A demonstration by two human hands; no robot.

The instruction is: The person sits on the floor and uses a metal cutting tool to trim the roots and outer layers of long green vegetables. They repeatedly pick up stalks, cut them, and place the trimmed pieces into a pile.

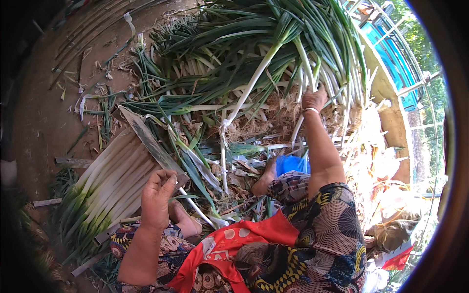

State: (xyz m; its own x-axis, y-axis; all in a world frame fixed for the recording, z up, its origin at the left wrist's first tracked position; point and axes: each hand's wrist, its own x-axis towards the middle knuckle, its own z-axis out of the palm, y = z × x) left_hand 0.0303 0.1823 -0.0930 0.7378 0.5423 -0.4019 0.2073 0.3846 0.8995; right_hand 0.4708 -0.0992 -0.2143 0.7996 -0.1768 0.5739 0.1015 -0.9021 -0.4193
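Note:
My right hand (315, 98), with a white band at the wrist, grips the white stalk of a long green onion (305, 62) at the large heap's front. Another long green onion (253, 80) leans across the heap to its left. My left hand (158, 197) is raised near my left knee, thumb and fingers curled together; whether something small is between them cannot be told. Beyond its fingertips lies the end of a flat metal bar (152, 141). Left of that hand, a row of cleaner green onions (113, 175) rests on a low metal frame, white ends against the bar.
A heap of rooted green onions (234, 47) fills the top middle. Peeled leaves and husks (243, 166) litter the ground between my bare feet. A red cloth (234, 238) lies over my patterned clothing. A curved tan edge (392, 124) and metal bars stand at right, a blue vehicle (392, 62) beyond.

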